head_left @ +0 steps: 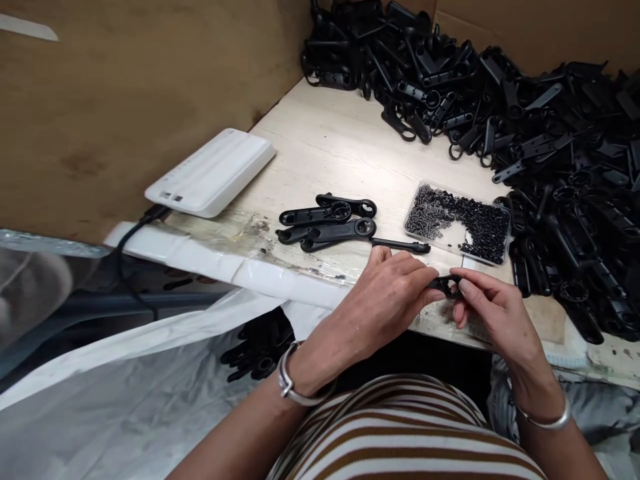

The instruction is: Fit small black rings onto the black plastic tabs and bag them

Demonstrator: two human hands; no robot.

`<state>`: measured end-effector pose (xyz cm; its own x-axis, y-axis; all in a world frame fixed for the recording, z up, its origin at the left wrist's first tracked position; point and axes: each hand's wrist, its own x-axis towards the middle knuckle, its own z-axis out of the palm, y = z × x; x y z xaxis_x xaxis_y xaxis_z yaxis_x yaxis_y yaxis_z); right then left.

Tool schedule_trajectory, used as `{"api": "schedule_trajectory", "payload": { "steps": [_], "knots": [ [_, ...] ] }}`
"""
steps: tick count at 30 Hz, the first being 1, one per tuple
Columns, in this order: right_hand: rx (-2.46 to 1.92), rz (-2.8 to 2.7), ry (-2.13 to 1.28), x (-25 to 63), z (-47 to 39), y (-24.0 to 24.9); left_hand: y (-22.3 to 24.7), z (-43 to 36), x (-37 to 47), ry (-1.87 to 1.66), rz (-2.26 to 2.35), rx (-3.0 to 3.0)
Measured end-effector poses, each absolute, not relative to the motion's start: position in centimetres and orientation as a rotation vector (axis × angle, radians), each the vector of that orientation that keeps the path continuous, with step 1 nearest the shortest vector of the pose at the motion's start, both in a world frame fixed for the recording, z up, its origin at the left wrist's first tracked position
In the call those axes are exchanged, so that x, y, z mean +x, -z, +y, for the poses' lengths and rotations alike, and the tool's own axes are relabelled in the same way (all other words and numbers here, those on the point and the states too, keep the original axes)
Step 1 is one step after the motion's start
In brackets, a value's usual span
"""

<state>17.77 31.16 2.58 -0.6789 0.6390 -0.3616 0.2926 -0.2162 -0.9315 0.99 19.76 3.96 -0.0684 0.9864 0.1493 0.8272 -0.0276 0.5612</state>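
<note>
Between my two hands is a black plastic part with a ring-shaped end (447, 287), held just over the table's front edge. My left hand (395, 290) has its fingers closed on the part's left end. The thumb and fingers of my right hand (493, 303) pinch its ring end. Whether a small piece is also in my right fingers is hidden. Beyond my hands lies a clear shallow box (416, 235), with small springs on its left side and small black pieces on its right. Several similar black parts (340, 232) lie in a group left of the box.
A large heap of black plastic parts (505, 100) covers the back and right of the table (320, 133). A white flat device (210, 170) with a black cable (123, 267) stands at the left. More black parts (260, 347) sit on white sheeting (165, 400) below the edge.
</note>
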Motion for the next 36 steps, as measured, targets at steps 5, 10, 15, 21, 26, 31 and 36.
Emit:
{"api": "schedule_trajectory", "payload": {
  "steps": [5,10,15,21,26,31,36],
  "knots": [
    [-1.132,-1.55,-2.105,17.7,31.0,-2.6,-3.0,19.5,1.3,-0.888,2.002,1.988],
    [-1.116,-1.369,-2.183,17.6,30.3,-2.4,-2.2,19.9,2.1,-1.125,2.032,1.989],
    [-1.105,-1.537,-2.051,18.1,30.2,-2.1,-2.1,19.8,2.5,-1.252,2.003,2.0],
    [-0.988,-1.982,-2.058,18.9,31.9,-3.2,-2.8,19.6,2.0,-1.279,1.858,1.971],
    [-0.926,-2.086,-2.158,18.9,33.1,-4.2,-3.1,19.6,1.6,-1.263,1.75,1.903],
    [-0.893,-2.207,-2.201,18.9,33.9,-4.8,-3.2,19.7,1.6,-1.208,1.681,1.808],
    [-0.875,-2.267,-2.221,18.7,34.3,-4.8,-3.1,19.9,1.6,-1.162,1.676,1.815]
  ]
}}
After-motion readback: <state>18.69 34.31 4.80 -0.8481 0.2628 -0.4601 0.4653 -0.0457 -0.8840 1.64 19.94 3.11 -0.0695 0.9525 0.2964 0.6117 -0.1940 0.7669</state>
